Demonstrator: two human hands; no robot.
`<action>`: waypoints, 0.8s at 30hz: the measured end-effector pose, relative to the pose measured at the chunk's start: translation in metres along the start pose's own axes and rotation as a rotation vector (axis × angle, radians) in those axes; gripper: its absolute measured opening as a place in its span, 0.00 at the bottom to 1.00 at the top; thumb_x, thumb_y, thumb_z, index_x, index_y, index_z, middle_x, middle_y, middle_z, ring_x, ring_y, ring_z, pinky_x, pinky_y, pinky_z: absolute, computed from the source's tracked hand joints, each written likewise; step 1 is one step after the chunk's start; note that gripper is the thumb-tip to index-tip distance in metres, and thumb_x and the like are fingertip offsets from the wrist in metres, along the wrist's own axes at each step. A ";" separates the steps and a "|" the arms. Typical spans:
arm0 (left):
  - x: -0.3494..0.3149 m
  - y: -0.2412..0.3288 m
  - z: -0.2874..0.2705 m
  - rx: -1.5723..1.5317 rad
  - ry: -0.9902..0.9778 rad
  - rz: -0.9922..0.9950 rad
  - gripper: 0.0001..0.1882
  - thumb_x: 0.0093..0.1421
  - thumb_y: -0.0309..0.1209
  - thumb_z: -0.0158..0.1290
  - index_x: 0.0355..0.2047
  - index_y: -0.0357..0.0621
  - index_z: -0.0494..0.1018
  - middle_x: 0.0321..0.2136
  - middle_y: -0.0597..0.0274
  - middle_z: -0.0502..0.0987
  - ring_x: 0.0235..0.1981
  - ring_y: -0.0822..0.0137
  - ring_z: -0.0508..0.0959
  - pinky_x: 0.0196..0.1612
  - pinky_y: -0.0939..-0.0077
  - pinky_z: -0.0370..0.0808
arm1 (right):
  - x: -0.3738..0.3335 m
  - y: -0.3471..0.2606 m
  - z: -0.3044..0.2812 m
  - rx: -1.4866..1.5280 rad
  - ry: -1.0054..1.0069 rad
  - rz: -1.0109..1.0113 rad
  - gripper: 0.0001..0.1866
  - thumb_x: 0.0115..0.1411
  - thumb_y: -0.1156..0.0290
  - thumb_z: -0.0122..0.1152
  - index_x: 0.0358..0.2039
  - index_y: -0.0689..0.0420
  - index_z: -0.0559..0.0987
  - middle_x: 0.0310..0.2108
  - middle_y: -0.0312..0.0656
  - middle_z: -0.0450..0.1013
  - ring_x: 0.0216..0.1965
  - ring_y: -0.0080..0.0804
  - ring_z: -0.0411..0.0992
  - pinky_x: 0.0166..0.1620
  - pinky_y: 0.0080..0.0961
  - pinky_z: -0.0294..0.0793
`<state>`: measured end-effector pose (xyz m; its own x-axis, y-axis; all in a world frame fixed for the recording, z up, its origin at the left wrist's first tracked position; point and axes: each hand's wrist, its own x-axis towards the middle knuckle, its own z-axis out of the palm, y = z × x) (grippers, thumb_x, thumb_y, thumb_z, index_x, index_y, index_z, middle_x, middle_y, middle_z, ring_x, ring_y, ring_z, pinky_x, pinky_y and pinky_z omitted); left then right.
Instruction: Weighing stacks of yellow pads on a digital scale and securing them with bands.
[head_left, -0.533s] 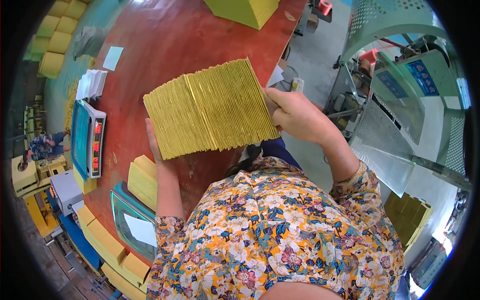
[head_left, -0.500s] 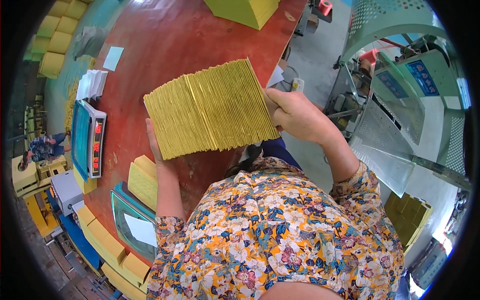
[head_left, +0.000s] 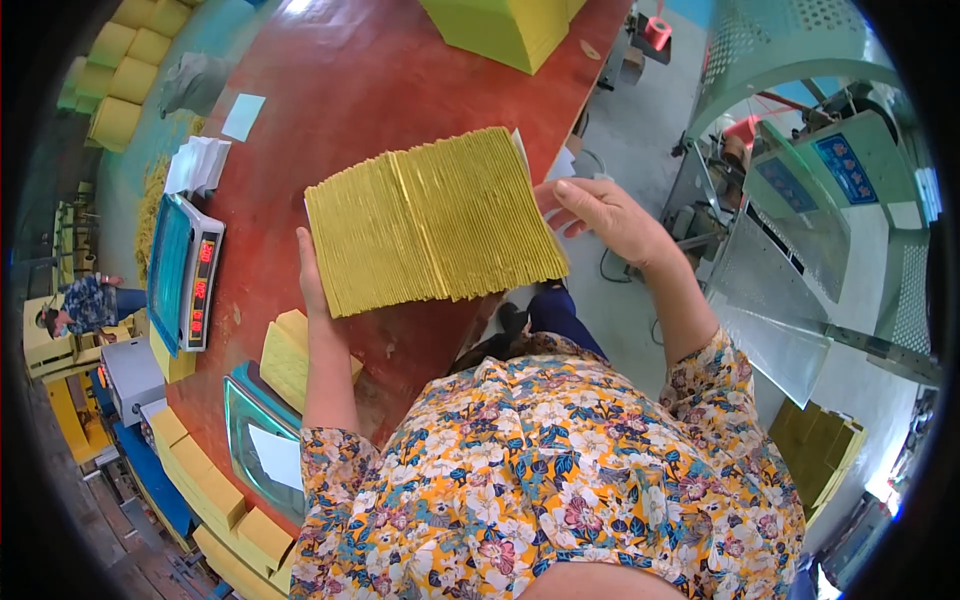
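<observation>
A thick stack of yellow paper (head_left: 430,225), its sheet edges facing up, is held above the red table. Around its left end is my left hand (head_left: 312,275), the thumb along the side and the other fingers hidden beneath. At the stack's right end my right hand (head_left: 600,212) has its fingers apart, the fingertips close to the edge sheets. Whether they touch the paper I cannot tell. A strip of white (head_left: 521,148) shows at the stack's upper right corner.
On the red table (head_left: 400,80) are a digital scale (head_left: 187,275), folded white papers (head_left: 196,165), a yellow block (head_left: 500,30) and a teal-rimmed tray (head_left: 250,430). Yellow blocks line the lower left. A machine with a perforated guard (head_left: 780,50) stands right. Another person (head_left: 95,302) is far left.
My right hand has loosened from the stack's right end and its fingers have spread. The stack, in my left hand, appears slightly further right.
</observation>
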<state>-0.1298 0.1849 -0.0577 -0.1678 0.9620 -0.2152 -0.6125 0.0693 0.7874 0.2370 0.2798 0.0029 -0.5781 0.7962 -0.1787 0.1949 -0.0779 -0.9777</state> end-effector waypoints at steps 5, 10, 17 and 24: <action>0.024 -0.017 -0.010 0.164 0.156 -0.021 0.29 0.70 0.52 0.38 0.57 0.39 0.68 0.47 0.56 0.77 0.43 0.64 0.80 0.44 0.68 0.81 | 0.021 0.052 0.030 0.079 0.334 -0.094 0.18 0.67 0.60 0.51 0.47 0.61 0.78 0.37 0.41 0.77 0.39 0.25 0.74 0.43 0.24 0.73; 0.025 -0.023 -0.020 0.145 0.082 -0.080 0.30 0.69 0.52 0.41 0.57 0.38 0.66 0.48 0.54 0.76 0.44 0.62 0.80 0.43 0.65 0.82 | 0.026 0.054 0.061 0.148 0.489 -0.111 0.18 0.66 0.65 0.50 0.52 0.62 0.75 0.41 0.45 0.77 0.44 0.27 0.74 0.49 0.24 0.71; 0.008 -0.033 0.051 -0.009 0.045 -0.078 0.27 0.70 0.49 0.40 0.59 0.41 0.63 0.52 0.54 0.72 0.48 0.62 0.78 0.45 0.67 0.81 | -0.005 0.045 0.046 0.670 0.436 -0.060 0.15 0.68 0.70 0.49 0.52 0.60 0.76 0.42 0.34 0.75 0.44 0.18 0.71 0.48 0.19 0.72; 0.049 -0.097 0.064 0.196 -0.049 0.138 0.25 0.70 0.45 0.40 0.56 0.38 0.66 0.51 0.53 0.74 0.50 0.58 0.76 0.51 0.62 0.77 | -0.055 0.080 0.020 0.727 0.716 -0.239 0.13 0.66 0.74 0.52 0.50 0.57 0.77 0.43 0.32 0.76 0.45 0.16 0.72 0.48 0.17 0.72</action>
<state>-0.0288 0.2426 -0.1077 -0.1988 0.9773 -0.0732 -0.4238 -0.0183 0.9056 0.2682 0.2182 -0.0674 0.1121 0.9890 -0.0968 -0.5228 -0.0241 -0.8521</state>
